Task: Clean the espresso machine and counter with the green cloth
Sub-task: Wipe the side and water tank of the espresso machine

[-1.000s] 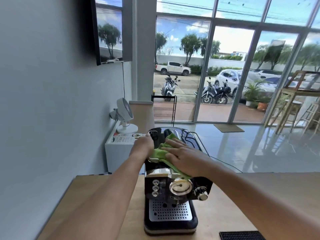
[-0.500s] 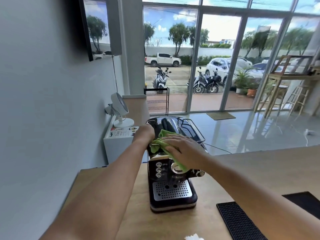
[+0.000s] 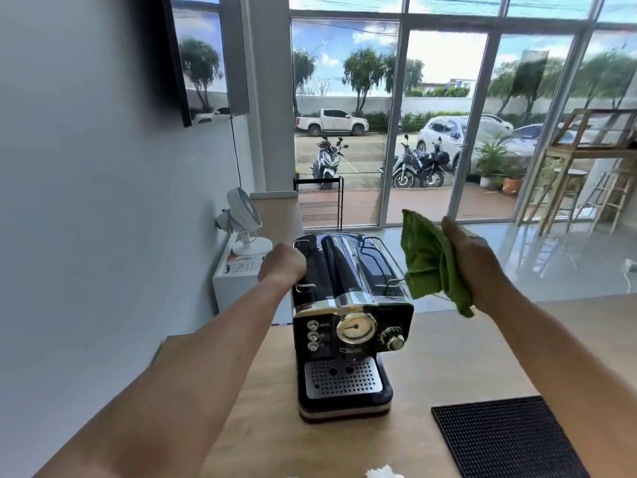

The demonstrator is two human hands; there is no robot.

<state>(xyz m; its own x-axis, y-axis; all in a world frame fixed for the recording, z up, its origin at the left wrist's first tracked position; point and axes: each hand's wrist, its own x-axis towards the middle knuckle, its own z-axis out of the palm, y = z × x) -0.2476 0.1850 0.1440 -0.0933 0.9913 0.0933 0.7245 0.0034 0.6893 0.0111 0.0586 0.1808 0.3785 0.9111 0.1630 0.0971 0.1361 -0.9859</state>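
A black and chrome espresso machine (image 3: 348, 326) stands on the wooden counter (image 3: 448, 360), its gauge and knobs facing me. My left hand (image 3: 281, 263) rests closed against the machine's upper left edge, fingers hidden behind it. Held in the air to the right of the machine, my right hand (image 3: 479, 263) grips the green cloth (image 3: 429, 262), which hangs folded beside the machine's right top corner without touching it.
A black rubber mat (image 3: 510, 439) lies on the counter at the front right. A bit of white paper (image 3: 382, 472) shows at the bottom edge. A small white fan (image 3: 241, 219) stands on a white box (image 3: 238, 277) by the left wall. Glass windows lie beyond.
My right hand has lifted the green cloth off the machine's top and swung it out to the right. The left hand stays on the machine's left side.
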